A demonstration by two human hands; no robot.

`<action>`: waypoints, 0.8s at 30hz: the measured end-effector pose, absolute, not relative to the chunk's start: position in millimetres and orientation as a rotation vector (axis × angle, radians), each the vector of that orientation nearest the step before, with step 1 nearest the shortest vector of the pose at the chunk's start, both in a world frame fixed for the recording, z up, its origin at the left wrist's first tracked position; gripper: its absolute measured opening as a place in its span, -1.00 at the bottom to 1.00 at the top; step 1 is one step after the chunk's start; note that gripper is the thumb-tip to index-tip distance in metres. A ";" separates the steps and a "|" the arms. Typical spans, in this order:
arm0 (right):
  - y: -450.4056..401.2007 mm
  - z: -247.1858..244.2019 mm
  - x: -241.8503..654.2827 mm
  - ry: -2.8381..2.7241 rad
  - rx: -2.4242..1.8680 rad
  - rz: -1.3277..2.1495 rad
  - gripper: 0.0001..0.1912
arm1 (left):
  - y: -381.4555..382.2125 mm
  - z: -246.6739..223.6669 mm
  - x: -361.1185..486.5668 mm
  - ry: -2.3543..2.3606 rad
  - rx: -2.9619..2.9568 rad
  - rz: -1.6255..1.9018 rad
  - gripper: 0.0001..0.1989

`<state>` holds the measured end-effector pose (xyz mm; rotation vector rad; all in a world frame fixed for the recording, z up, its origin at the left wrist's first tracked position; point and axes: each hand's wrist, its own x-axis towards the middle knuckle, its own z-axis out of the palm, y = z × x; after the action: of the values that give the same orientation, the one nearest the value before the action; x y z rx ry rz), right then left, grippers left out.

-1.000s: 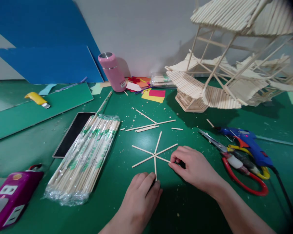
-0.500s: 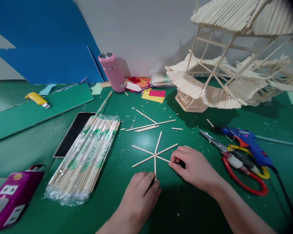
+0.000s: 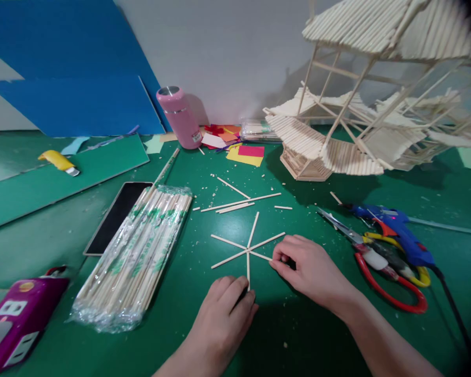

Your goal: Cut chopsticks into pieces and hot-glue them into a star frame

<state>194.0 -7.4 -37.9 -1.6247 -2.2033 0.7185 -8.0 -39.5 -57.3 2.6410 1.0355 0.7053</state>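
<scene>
Leftward lie bagged sticks [image 3: 141, 256]; next, the left hand [image 3: 223, 319] has its fingers closed on the near tip of a six-armed stick star [image 3: 248, 250], flat on the tabletop [image 3: 176, 314]; the right hand [image 3: 308, 267] pinches another tip, scissors [image 3: 374, 259] beyond

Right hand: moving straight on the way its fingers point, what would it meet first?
Most likely the star of thin sticks: the right hand has its fingertips at the outer end of the near-right spoke, seemingly pinching it, though exact contact is hard to judge.
</scene>
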 end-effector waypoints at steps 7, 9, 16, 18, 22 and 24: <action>-1.6 -36.5 208.2 -1.791 -1.533 0.912 -0.83 | -40.6 -54.2 -11.0 1.027 2.567 0.563 -0.80; 1.2 -39.2 213.2 -1.711 -1.535 0.872 -0.83 | -42.0 -54.3 -12.8 1.018 2.557 0.548 -0.74; 3.4 -43.7 217.9 -1.648 -1.525 0.783 -0.85 | -44.8 -49.9 -20.5 1.135 2.535 0.711 -0.80; 2.9 -43.1 217.8 -1.631 -1.520 0.761 -0.86 | -41.7 -47.8 -22.8 1.220 2.534 0.772 -0.84; 2.4 -44.5 217.6 -1.598 -1.523 0.723 -0.87 | -26.6 -43.5 -29.0 1.400 2.508 0.882 -0.87; 2.9 -46.8 217.8 -1.591 -1.526 0.717 -0.88 | -16.4 -40.9 -32.2 1.464 2.485 0.938 -0.88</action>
<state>217.8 2.9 -46.8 -1.5261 -1.5911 0.7168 -32.2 -16.4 -40.9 2.4845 1.4637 0.9377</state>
